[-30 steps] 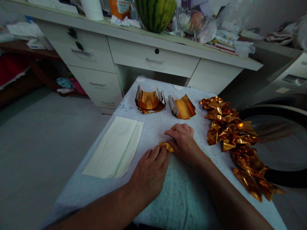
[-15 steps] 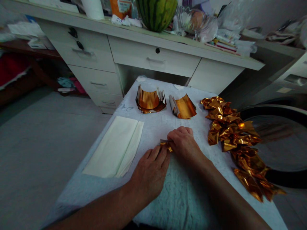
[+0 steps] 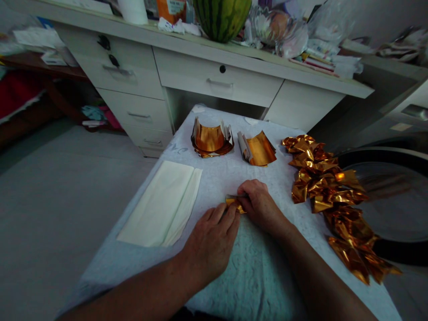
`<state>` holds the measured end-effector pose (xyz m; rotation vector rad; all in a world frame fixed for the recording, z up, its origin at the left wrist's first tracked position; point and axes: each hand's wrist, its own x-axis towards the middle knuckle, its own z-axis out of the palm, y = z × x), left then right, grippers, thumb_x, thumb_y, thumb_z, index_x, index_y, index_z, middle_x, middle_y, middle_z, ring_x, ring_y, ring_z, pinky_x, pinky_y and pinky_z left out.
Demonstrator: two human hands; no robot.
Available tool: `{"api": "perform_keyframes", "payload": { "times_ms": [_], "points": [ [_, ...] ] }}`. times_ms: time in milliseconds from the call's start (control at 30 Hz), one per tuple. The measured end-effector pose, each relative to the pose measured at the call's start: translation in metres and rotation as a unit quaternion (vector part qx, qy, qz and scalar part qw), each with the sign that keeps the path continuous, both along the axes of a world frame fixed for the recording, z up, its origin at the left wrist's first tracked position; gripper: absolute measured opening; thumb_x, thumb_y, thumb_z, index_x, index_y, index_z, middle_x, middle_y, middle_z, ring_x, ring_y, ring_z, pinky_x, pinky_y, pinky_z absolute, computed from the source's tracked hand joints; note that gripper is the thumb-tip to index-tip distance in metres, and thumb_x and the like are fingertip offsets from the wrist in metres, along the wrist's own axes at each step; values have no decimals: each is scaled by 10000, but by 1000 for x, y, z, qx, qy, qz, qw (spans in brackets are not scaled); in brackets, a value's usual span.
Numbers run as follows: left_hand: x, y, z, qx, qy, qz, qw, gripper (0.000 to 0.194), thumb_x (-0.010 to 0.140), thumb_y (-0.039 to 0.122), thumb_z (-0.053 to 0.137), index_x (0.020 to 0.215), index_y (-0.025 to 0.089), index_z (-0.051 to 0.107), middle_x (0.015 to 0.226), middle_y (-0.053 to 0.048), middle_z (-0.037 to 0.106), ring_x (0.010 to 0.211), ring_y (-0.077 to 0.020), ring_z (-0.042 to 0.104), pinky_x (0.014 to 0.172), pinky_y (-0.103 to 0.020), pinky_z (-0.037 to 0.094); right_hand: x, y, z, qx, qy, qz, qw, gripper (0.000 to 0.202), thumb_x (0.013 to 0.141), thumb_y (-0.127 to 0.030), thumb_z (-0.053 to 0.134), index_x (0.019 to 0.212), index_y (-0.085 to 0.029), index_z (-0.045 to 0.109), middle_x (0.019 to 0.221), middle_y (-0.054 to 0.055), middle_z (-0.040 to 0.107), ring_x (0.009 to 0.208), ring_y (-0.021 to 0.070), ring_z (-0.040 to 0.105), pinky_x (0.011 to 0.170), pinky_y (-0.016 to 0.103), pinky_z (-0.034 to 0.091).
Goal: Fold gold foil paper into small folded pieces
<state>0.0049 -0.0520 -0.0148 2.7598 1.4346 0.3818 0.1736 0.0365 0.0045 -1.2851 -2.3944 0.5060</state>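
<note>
A small folded piece of gold foil paper (image 3: 235,205) lies on the cloth-covered table between my hands, its grey-white back showing along the far edge. My right hand (image 3: 259,203) is closed on its right end, fingers curled. From the left, my left hand (image 3: 212,238) holds the paper down with its fingertips; the thumb is hidden beneath. Beyond my hands stand two stacks of curved gold foil sheets, a thicker left stack (image 3: 210,138) and a thinner right stack (image 3: 261,149). Crumpled, folded gold foil pieces (image 3: 329,191) run down the table's right side.
Folded pale paper (image 3: 160,203) lies on the table's left part. Behind stands a white desk (image 3: 214,76) with drawers, bearing a watermelon (image 3: 222,18), a glass bowl (image 3: 267,26) and plastic bags. A front-loading washing machine (image 3: 384,196) is close on the right.
My right hand has shifted slightly and its fingers have curled more. A little more of the gold face now shows between my hands. The whole view has moved slightly.
</note>
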Motion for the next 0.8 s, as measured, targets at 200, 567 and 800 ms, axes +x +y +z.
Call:
{"api": "perform_keyframes", "payload": {
  "times_ms": [200,567,800],
  "points": [
    [-1,0,-1,5,-9,-11,1000,467,887,92,435,1348,68,508,1365,-146,569,1206,-312,510,971,-439,490,3,0,-3,3,31,4,1000,135,843,-62,559,818,-195,549,820,21,597,830,200,513,792,347,356],
    [0,-1,2,-23,-7,-12,1000,476,894,97,442,1366,59,492,1374,-150,559,1206,-324,498,958,-455,508,11,-4,-7,-14,84,10,996,116,853,-84,555,871,-199,554,844,25,577,852,199,520,816,351,379],
    [0,-1,1,-15,6,-13,1000,467,896,110,440,1357,71,503,1384,-150,558,1219,-316,507,969,-438,491,9,-5,-7,-30,66,-23,997,144,835,-96,582,934,-198,562,890,43,578,882,216,517,830,362,389]
  ]
}}
